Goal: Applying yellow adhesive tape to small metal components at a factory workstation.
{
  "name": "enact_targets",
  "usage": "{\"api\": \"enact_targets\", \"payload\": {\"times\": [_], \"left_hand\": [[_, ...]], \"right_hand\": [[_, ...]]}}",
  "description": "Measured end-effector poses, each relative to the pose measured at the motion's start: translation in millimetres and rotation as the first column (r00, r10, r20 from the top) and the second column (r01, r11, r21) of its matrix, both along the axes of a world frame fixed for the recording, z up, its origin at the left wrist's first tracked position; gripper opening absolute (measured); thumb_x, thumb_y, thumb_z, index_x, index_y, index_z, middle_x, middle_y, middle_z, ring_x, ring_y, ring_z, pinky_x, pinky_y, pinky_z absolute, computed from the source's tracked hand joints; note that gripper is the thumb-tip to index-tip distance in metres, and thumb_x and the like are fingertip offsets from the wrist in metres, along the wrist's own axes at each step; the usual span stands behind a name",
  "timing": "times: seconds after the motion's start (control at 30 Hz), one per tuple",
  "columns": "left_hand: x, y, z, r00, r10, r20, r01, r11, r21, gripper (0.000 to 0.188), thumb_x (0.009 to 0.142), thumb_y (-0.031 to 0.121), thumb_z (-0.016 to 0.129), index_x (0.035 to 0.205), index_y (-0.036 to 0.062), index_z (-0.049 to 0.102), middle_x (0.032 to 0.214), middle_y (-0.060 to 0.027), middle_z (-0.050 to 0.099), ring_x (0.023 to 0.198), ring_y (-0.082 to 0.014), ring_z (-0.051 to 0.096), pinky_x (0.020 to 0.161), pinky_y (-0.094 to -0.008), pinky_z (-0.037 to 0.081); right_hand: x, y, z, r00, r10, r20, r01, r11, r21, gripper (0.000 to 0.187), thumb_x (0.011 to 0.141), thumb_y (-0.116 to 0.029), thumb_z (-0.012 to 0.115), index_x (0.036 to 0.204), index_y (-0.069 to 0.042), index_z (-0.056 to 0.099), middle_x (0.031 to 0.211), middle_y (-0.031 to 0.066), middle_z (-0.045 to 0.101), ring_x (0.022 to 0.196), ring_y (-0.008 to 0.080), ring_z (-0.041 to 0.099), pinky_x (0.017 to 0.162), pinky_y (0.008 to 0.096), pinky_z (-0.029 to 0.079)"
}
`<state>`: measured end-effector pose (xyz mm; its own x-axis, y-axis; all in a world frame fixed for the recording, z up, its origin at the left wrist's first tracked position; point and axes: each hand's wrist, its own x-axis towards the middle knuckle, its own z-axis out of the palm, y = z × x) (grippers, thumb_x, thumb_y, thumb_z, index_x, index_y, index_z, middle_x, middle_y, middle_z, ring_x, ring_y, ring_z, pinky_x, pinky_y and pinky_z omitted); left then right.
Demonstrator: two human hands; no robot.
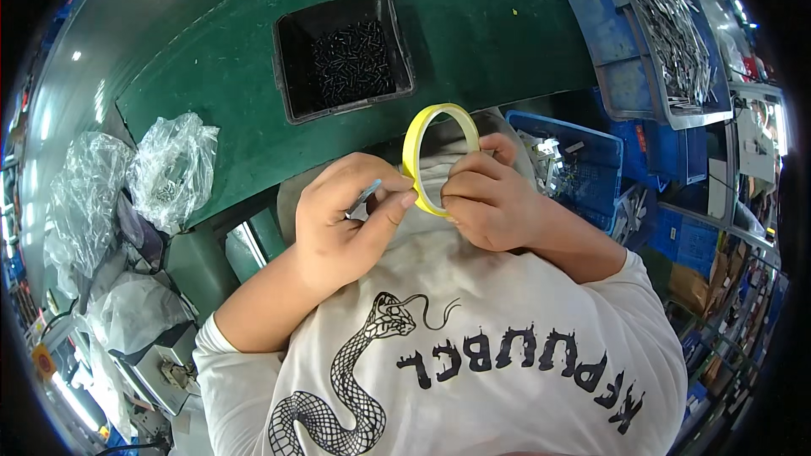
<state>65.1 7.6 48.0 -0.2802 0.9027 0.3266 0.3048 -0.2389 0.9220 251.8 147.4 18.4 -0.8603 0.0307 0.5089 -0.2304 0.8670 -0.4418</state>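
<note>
A roll of yellow tape [411, 152] stands up on its edge in front of my chest. My right hand [492, 201] is closed on the roll's right side, its fingers curled at the rim. At the roll's lower left, the thumb and forefinger of my left hand [346, 215] are pinched together against the tape. A small thin blue-grey piece [365, 194] is tucked in the curled fingers of that left hand. Its kind is not clear, since the fingers cover part of it.
A black bin [283, 59] with many small dark parts stands on the green table [490, 25]. Clear plastic bags [173, 171] lie at the left. On the right are a blue crate [621, 84] of thin metal strips and a lower blue basket [615, 160] of small pieces.
</note>
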Motion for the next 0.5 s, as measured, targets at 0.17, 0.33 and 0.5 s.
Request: {"api": "enact_targets", "payload": {"times": [0.17,0.33,0.5], "left_hand": [[-4,0,0,0.992,-0.094,0.081,0.103,0.987,-0.125,0.015,0.080,-0.010,0.066,0.092,-0.0022,0.064,0.086,-0.0079,0.062,0.065,-0.0128,0.054,0.056,-0.0243,0.043],[1,-1,-8,0.997,-0.065,0.039,0.065,0.998,-0.019,0.015,0.081,-0.009,0.067,0.092,-0.0011,0.062,0.088,-0.0076,0.061,0.066,-0.0121,0.053,0.057,-0.0250,0.043],[4,-1,-8,0.997,0.018,0.076,-0.021,0.999,0.040,0.020,0.078,-0.010,0.070,0.094,-0.0011,0.061,0.089,-0.0085,0.062,0.066,-0.0123,0.053,0.056,-0.0243,0.042]], "right_hand": [[6,-3,-5,1.000,0.019,0.015,-0.019,1.000,-0.013,0.028,0.068,-0.003,0.070,0.092,-0.011,0.060,0.093,-0.0004,0.059,0.088,0.0211,0.060,0.089,0.0500,0.032],[8,-7,-3,1.000,0.002,0.022,-0.001,0.998,-0.056,0.029,0.068,-0.004,0.069,0.094,-0.010,0.060,0.094,0.0012,0.059,0.089,0.0229,0.059,0.089,0.0504,0.033],[6,-6,1,0.998,-0.038,-0.039,0.036,0.998,-0.051,0.033,0.068,-0.006,0.070,0.099,-0.010,0.059,0.097,0.0020,0.061,0.086,0.0239,0.060,0.091,0.0515,0.033]]}}
